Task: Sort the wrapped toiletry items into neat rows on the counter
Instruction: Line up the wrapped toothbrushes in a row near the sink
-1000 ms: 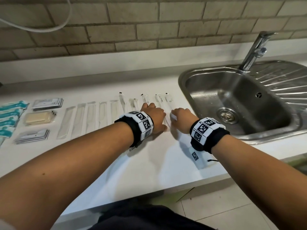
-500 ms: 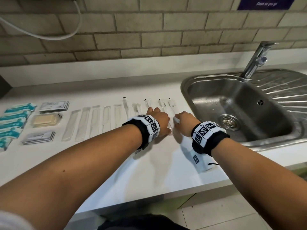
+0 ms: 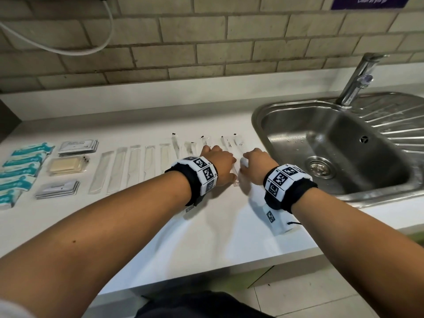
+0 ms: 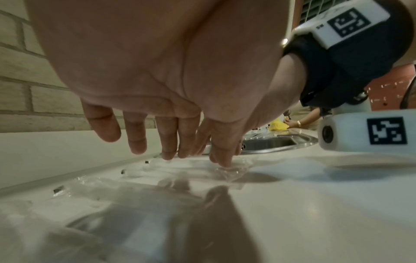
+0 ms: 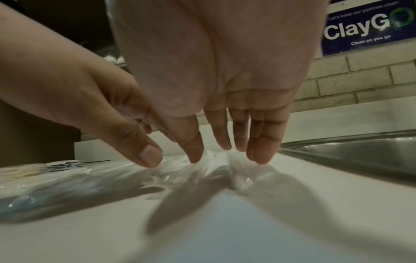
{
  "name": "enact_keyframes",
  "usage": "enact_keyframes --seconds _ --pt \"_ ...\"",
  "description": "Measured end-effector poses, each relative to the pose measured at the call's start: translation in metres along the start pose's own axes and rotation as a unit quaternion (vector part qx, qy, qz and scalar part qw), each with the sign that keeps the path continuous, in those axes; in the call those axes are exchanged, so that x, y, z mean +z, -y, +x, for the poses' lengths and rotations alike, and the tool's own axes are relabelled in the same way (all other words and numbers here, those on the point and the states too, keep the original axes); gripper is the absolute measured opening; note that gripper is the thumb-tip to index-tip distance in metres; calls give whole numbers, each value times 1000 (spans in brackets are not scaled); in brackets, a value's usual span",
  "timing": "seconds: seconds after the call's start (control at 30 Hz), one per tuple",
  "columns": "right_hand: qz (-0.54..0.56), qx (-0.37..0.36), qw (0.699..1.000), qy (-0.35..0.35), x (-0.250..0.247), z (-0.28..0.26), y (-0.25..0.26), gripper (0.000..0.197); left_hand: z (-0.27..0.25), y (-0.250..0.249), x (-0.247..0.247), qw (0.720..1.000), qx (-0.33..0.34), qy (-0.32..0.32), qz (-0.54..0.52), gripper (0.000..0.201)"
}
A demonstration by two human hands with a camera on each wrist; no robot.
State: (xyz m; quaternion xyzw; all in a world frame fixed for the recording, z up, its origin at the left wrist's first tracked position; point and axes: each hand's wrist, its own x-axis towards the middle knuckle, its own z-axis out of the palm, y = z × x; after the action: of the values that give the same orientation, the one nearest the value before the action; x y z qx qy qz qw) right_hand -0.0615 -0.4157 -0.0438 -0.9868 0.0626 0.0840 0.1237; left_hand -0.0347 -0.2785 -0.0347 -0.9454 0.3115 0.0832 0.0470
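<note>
Wrapped sticks (image 3: 229, 143): long axes near-to-far, right end of table (image 3: 206, 237); under both hands; left hand (image 3: 220, 164), right hand (image 3: 255, 165) flat-fingered, pressing wrappers.

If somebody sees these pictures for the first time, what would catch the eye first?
Probably both hands, the left hand and right hand, fingertips pressing on clear wrapped packets in the middle of the white counter. Next, the steel sink on the right and the teal packets stacked far left.
</note>
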Motion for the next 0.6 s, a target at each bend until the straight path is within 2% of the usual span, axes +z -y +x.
enact_keyframes --seconds 0.13,0.23,0.4,0.6 --pt "14 -33 999 -18 -4 -4 7 48 -14 14 -11 998 -32 -44 -39 46" --pt "21 -91 995 -23 -3 -6 18 46 -25 38 -13 993 -71 -81 -51 40" --pt "-35 -168 985 11 5 -6 33 43 -40 61 -5 994 -105 -24 -16 53" --pt "-107 -189 974 60 13 2 44 41 -46 58 3 995 -98 8 -1 62"
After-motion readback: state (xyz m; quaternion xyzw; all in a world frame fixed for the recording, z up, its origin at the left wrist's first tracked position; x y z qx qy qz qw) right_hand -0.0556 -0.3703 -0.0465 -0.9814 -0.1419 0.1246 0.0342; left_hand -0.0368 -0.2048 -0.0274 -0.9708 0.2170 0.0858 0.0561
